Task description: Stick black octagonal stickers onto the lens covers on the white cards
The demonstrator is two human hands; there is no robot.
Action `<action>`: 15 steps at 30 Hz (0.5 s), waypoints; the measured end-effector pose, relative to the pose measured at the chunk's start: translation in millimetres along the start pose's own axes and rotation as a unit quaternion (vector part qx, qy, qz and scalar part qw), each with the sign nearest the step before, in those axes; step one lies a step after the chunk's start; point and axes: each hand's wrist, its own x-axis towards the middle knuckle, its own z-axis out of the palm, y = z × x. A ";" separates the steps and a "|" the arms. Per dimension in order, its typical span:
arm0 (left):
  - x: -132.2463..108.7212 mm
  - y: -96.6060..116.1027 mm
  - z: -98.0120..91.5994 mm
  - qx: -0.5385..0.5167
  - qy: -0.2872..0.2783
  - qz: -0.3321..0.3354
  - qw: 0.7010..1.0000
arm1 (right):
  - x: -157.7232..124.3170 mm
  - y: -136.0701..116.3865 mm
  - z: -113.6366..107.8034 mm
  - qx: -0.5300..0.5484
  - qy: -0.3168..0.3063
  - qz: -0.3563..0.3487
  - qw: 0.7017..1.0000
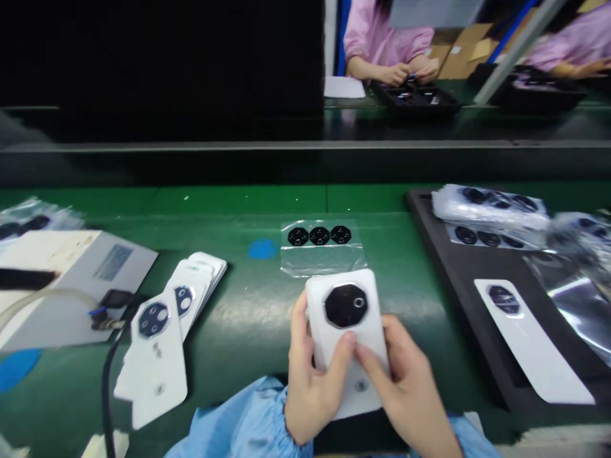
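Note:
Between my hands is a white phone back cover [334,356] with a black octagonal camera panel [345,305] near its top. My left hand [312,381] grips its left side, thumb on the front face below the panel. My right hand [405,381] wraps the right edge, its thumb meeting the other thumb. Whatever lies behind the cover is hidden. Just beyond it, a clear plastic sheet [319,257] carrying three black octagonal pieces lies on the green table [229,337].
At left, several white covers [160,362] lie fanned beside a white box-shaped device [114,261] with a black cable [109,381]. On the right, a black tray [449,261] bears one white cover [529,343] and bagged black pieces [487,203]. Across the bench, a person in pink [382,38] handles parts.

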 end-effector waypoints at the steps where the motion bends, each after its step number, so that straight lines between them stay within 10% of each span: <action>1: 2.1 -2.1 -0.8 0.021 0.002 -0.008 1.000 | 2.0 3.1 2.9 0.033 -0.020 0.003 0.999; 8: 12.4 17.2 -0.8 -0.179 -0.163 -0.217 0.946 | -0.9 30.7 7.4 0.376 -0.166 0.072 0.909; 15: 9.1 1.0 16.2 -0.128 -0.172 -0.186 0.959 | -34.2 45.1 -11.5 0.266 -0.007 -0.001 0.964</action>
